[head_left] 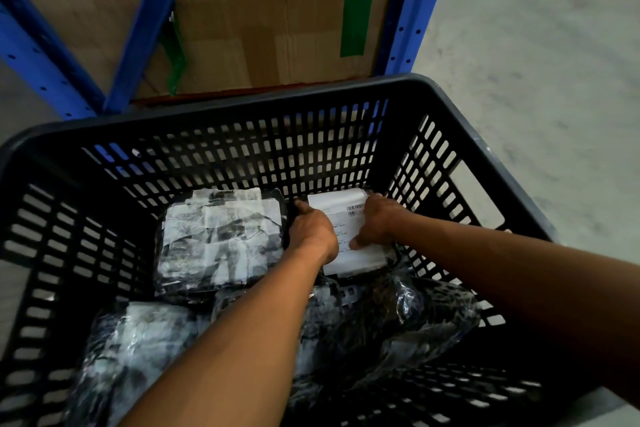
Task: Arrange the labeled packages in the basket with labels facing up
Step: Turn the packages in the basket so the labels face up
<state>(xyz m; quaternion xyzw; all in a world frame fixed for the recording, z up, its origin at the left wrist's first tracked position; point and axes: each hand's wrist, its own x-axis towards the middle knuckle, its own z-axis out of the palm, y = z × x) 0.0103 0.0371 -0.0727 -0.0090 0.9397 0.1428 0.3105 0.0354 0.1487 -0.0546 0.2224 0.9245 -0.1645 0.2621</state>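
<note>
A black slotted plastic basket [242,107] fills the lower view. At its far right lies a package with a clean white barcode label [337,204] facing up. My left hand [311,229] grips that package's left edge and my right hand [377,222] presses on its right side, thumb on the label. To the left lies a black package with a crumpled white label [218,236] facing up. Nearer me, a dark wrapped package [388,319] and another package [138,343] lie partly under my forearms; their labels are unclear.
Blue metal shelving uprights [145,21] and a large cardboard box [263,10] with green tape stand just beyond the basket. Grey concrete floor [540,45] lies to the right. The basket's right wall has a handle opening [478,194].
</note>
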